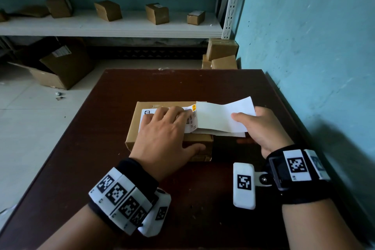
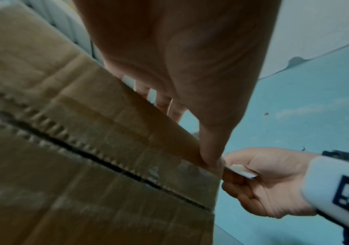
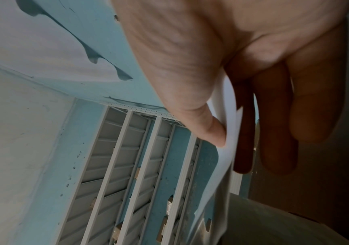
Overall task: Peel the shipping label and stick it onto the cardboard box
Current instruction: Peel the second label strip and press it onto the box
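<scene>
A brown cardboard box (image 1: 134, 138) sits on the dark wooden table (image 1: 101, 97). A white printed shipping label (image 1: 149, 112) lies on its top, and my left hand (image 1: 162, 128) presses it flat with straight fingers, thumb along the box's near side. To the right, my right hand (image 1: 261, 126) pinches the white backing paper (image 1: 221, 115), folded back off the label, between thumb and fingers. In the left wrist view the box (image 2: 85, 149) fills the left and the right hand (image 2: 263, 182) holds the paper (image 2: 243, 170). The right wrist view shows the thumb on the sheet (image 3: 228, 132).
A turquoise wall (image 1: 314, 46) runs close along the table's right side. Behind stands a white shelf (image 1: 111, 26) with several small boxes. An open carton (image 1: 56, 67) lies on the tiled floor at left, and stacked boxes (image 1: 221, 53) sit in the corner.
</scene>
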A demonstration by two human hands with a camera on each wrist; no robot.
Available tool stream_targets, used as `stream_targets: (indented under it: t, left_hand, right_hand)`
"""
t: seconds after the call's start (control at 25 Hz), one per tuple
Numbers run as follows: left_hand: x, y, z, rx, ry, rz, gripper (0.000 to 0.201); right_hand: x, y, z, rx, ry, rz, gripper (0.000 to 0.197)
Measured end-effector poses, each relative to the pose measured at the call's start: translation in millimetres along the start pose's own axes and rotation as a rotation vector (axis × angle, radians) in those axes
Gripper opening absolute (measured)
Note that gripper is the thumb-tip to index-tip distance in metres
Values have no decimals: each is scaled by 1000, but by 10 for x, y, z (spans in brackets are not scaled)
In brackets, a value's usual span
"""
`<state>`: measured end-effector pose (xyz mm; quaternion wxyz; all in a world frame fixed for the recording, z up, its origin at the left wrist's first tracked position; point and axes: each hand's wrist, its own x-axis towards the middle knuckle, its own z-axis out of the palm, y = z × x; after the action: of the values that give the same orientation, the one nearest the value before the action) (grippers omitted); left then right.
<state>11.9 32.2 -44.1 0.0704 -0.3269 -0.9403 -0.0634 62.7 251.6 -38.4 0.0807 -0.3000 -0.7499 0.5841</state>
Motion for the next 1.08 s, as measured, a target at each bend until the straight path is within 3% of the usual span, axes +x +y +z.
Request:
stream_targets:
  t: [0.32, 0.44, 0.6, 0.84, 1.08]
  left_hand:
    - [0, -13, 45, -45, 86, 17, 69]
    - [3, 28, 10, 19, 30, -4, 81]
    - [84, 36, -7, 78, -61, -5, 116]
    - [186, 46, -3, 73, -66, 7, 101]
    - [29, 100, 82, -6, 73, 12, 83]
  right_hand:
    - [-3, 3, 14, 19, -1, -12, 11]
    - [-8, -6, 26, 34, -1, -17, 5]
    - [-9, -10, 51, 30, -6, -26, 4]
    - [-2, 0, 52, 15, -13, -25, 7]
    - [21, 3, 44, 28, 5, -21, 9]
